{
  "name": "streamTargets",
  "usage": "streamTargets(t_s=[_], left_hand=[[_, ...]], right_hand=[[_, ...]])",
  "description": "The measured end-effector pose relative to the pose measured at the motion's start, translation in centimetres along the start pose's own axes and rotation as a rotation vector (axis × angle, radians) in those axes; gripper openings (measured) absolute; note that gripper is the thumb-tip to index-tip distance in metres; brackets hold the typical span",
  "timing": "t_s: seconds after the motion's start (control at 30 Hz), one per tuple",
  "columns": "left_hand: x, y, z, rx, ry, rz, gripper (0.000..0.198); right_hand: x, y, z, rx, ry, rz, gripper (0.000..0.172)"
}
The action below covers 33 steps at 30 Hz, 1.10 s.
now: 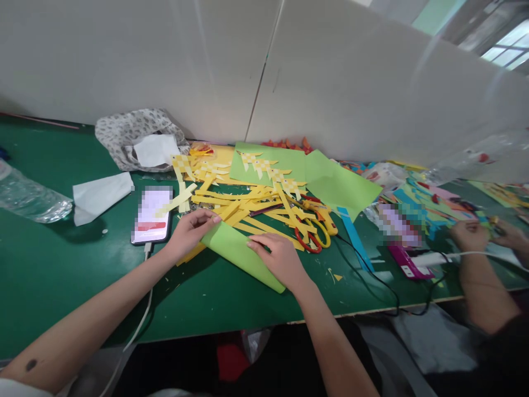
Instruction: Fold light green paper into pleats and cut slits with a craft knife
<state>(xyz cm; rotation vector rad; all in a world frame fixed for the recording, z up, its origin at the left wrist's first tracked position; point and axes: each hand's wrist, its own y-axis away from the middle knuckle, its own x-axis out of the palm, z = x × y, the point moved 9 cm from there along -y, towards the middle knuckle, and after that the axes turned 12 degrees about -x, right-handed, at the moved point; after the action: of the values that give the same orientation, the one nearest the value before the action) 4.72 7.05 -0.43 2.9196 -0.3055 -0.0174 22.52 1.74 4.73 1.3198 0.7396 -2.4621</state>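
My left hand (190,230) and my right hand (279,258) both rest on a folded light green paper sheet (235,251) on the green table (61,264). The left hand pinches the sheet's upper corner. The right hand lies on the folded part with its fingers curled down over the paper. Just behind the sheet lies a heap of yellow paper strips (248,207). Scissors with red and yellow handles (312,231) lie to the right of my right hand.
A phone (151,215) on a white cable lies left of my left hand. Farther left are white tissue (101,194), a plastic bottle (28,198) and a patterned cloth bag (132,135). More green sheets (343,184) lie behind. Another person's hands (471,234) work at the right among coloured paper.
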Motion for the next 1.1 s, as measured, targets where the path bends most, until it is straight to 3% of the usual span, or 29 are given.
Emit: streamTargets(t_s=[0.27, 0.5, 0.77, 1.0, 1.1], left_hand=[[0.1, 0.4, -0.3, -0.008, 0.002, -0.016, 0.019], [-0.6, -0.4, 1.8, -0.269, 0.220, -0.008, 0.038], [-0.9, -0.5, 2.5, -0.322, 0.264, -0.062, 0.028], [-1.1, -0.4, 1.8, -0.257, 0.185, -0.077, 0.033], [-1.1, -0.3, 1.9, -0.261, 0.197, -0.083, 0.038]], right_hand=[[-0.1, 0.1, -0.4, 0.098, -0.175, -0.043, 0.012], [-0.8, 0.8, -2.3, 0.273, -0.310, -0.241, 0.018], [-0.5, 0.7, -2.8, 0.294, -0.332, -0.201, 0.019], [-0.3, 0.5, -2.0, 0.259, -0.391, -0.102, 0.019], [-0.4, 0.7, -2.2, 0.279, -0.445, -0.177, 0.019]])
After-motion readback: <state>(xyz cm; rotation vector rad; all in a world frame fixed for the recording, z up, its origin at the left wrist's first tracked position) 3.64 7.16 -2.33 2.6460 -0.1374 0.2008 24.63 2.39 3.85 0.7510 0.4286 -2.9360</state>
